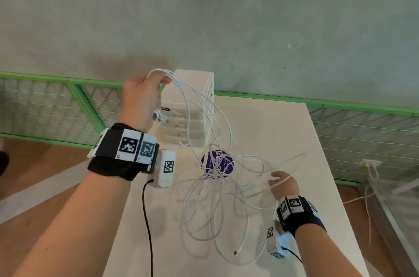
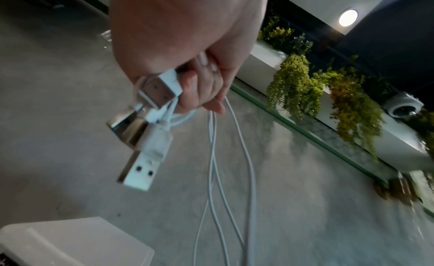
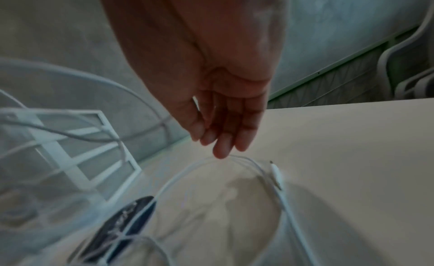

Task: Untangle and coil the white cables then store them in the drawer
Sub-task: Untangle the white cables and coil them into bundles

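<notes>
Left hand [image 1: 141, 97] is up high at the far left, my fingers curled round a bunch of cables [image 1: 204, 122], with the metal USB plugs [image 2: 140, 140] dangling under my palm. From there the thin, glossy white strands drape down in front of the drawers [image 1: 192, 95], a white plastic stack at the far edge of the table [image 1: 283, 140]. Middle now: a knot of loops sits over a round purple disc [image 1: 217, 164], more slack circles sprawling nearer me. Right hand [image 1: 282, 183], low on the right, fingers nearly straight, just touching one loop, gripping nothing. I'd say we're mid-untangle; next I need to pinch that loop and draw it clear of the knot.
</notes>
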`<state>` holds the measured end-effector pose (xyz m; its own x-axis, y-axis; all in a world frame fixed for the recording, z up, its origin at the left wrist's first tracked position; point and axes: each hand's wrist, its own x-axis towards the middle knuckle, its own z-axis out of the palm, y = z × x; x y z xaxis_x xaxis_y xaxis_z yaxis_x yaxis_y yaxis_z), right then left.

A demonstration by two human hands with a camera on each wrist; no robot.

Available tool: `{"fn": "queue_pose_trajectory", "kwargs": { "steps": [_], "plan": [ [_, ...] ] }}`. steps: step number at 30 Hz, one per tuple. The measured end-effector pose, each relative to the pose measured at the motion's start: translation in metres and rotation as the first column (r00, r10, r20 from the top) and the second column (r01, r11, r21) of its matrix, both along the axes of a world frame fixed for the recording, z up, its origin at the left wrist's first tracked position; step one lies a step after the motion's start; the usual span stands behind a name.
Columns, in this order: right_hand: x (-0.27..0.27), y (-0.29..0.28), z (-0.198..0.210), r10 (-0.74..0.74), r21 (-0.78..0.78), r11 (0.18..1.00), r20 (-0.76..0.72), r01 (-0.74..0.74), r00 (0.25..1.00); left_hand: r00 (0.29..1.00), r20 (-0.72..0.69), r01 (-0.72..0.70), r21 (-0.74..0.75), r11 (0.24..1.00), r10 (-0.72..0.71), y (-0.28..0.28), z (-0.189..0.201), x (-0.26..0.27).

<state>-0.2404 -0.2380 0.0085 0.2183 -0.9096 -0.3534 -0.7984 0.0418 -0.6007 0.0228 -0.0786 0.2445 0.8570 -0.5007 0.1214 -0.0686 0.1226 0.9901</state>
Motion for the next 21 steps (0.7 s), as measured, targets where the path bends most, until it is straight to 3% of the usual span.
{"fn": "queue_pose_trajectory", "kwargs": {
  "steps": [3,6,8,11,15,18,21],
  "plan": [
    [0.016,0.0,0.038,0.043,-0.133,0.99,0.027,-0.039,0.999,0.984,0.154,0.053,0.22,0.974,-0.089,-0.008,-0.007,-0.017],
    [0.035,0.001,0.084,0.087,-0.291,0.956,0.184,-0.031,0.979,0.963,0.224,0.073,0.313,0.947,-0.148,-0.014,-0.014,-0.032],
    [0.046,0.005,0.11,0.197,-0.388,0.92,0.327,-0.059,0.924,0.958,0.235,0.076,0.343,0.936,-0.164,-0.017,-0.017,-0.037],
    [0.062,0.027,0.144,0.377,-0.456,0.88,0.499,-0.134,0.78,0.934,0.268,0.119,0.392,0.912,-0.237,-0.02,-0.02,-0.046],
    [0.088,0.057,0.145,0.587,-0.46,0.796,0.426,-0.393,0.689,0.889,0.299,0.2,0.429,0.881,-0.348,-0.025,-0.021,-0.062],
    [0.098,0.053,0.123,0.555,-0.476,0.804,0.384,-0.356,0.738,0.884,0.275,0.237,0.436,0.868,-0.379,-0.024,-0.018,-0.061],
    [0.09,0.041,0.11,0.455,-0.322,0.878,0.329,-0.355,0.827,0.925,0.167,0.249,0.409,0.878,-0.34,-0.018,-0.019,-0.044]
  ]
}}
